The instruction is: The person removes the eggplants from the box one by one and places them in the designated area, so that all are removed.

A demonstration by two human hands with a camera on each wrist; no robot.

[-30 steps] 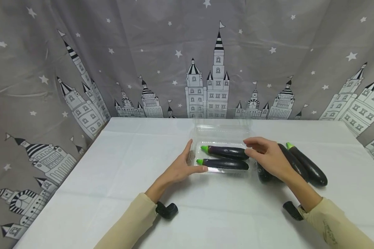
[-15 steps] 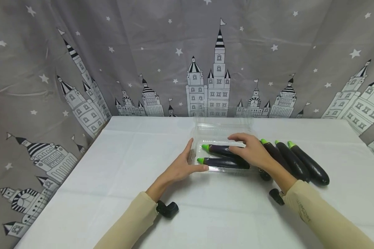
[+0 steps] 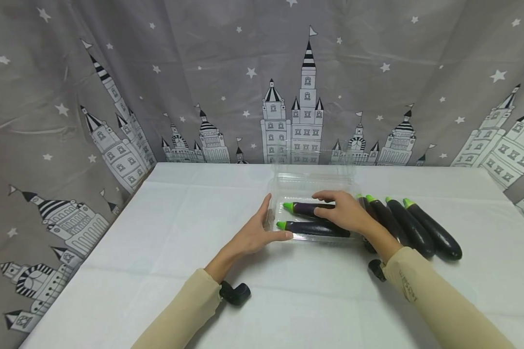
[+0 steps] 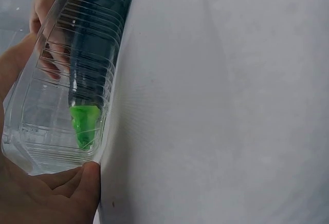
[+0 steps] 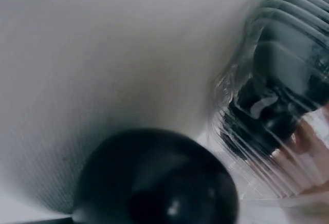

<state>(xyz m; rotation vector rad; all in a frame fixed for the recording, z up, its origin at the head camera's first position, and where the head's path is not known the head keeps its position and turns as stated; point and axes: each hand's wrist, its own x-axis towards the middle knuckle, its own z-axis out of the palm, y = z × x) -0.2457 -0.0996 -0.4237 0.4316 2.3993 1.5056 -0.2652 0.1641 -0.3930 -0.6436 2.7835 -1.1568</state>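
In the head view a clear plastic container (image 3: 314, 185) stands with its hinged lid up at the back. Two dark purple eggplants with green stem ends lie side by side in it, a back eggplant (image 3: 307, 209) and a front eggplant (image 3: 314, 229). My left hand (image 3: 253, 236) holds the container's left end, thumb along the front corner. My right hand (image 3: 345, 212) reaches into the container from the right, thumb and fingers around the back eggplant and hiding its right part. Through the clear wall in the left wrist view, the right hand's fingertips (image 4: 50, 64) show curled beside the front eggplant (image 4: 92, 54).
Several more eggplants (image 3: 434, 230) lie slanted in a row on the white tablecloth (image 3: 201, 194), right of the container and close to the right forearm. A grey curtain (image 3: 227, 63) printed with castles and stars hangs behind the table.
My right hand has moved left and lower, from the container's right end onto the back eggplant. More of the loose eggplants show on the right. The left hand stays where it was.
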